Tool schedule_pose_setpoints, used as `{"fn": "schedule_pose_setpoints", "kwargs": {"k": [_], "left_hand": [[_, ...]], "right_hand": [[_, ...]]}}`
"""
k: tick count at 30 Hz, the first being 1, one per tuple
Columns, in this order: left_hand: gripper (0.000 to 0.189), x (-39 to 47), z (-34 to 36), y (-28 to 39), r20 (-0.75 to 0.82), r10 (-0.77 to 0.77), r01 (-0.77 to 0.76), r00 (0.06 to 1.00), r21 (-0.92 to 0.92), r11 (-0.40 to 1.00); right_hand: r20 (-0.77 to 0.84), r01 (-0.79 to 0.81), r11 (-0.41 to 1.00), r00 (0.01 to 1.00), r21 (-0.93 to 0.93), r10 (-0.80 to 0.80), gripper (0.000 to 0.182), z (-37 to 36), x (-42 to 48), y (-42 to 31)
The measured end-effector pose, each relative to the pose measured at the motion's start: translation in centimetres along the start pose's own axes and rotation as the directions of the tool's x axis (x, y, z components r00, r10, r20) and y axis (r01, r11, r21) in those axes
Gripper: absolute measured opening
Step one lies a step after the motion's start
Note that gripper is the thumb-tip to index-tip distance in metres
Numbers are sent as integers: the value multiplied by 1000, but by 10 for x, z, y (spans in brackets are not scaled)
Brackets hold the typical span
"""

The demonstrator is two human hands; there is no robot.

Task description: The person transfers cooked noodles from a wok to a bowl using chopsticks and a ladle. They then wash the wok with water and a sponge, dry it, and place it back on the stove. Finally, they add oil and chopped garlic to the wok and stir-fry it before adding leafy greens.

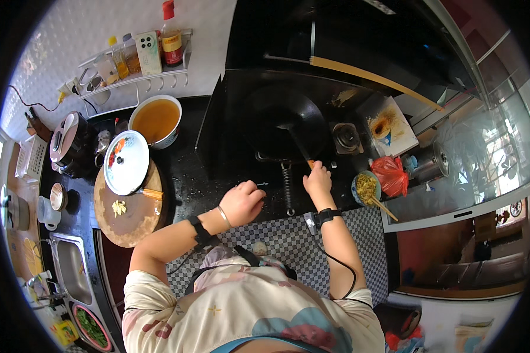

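My right hand grips the orange-brown handle of a metal wok spatula. The spatula's head rests inside a dark wok on the left side of the black hob. The wok's coil-wrapped handle points towards me, between my two hands. With fingers curled, my left hand hovers about the counter's front edge, left of that handle; no object shows in it, though its palm is hidden. A bare burner sits right of the wok.
Left, a round chopping board bears chopped pale pieces, a knife and a white enamel lid. Behind stands a pot of brown liquid. Right are a bowl of yellowish food with chopsticks and a red plastic bag.
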State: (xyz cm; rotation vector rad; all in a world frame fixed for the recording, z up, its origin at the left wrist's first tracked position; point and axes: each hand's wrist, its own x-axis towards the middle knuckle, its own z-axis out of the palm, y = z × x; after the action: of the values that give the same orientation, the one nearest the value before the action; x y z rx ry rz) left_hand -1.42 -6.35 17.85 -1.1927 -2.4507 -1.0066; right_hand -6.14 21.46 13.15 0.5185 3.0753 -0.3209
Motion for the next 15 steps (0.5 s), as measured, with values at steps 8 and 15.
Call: {"fn": "schedule_pose_setpoints", "kwargs": {"k": [8, 15], "left_hand": [[33, 28, 81, 56, 142, -333, 342, 932, -42, 939], [31, 51, 93, 80, 132, -515, 531, 847, -182, 828]], "right_hand": [[-59, 210, 950, 978, 231, -202, 33, 36, 30, 54], [137, -99, 159, 957, 982, -254, 32, 20, -37, 48]]}}
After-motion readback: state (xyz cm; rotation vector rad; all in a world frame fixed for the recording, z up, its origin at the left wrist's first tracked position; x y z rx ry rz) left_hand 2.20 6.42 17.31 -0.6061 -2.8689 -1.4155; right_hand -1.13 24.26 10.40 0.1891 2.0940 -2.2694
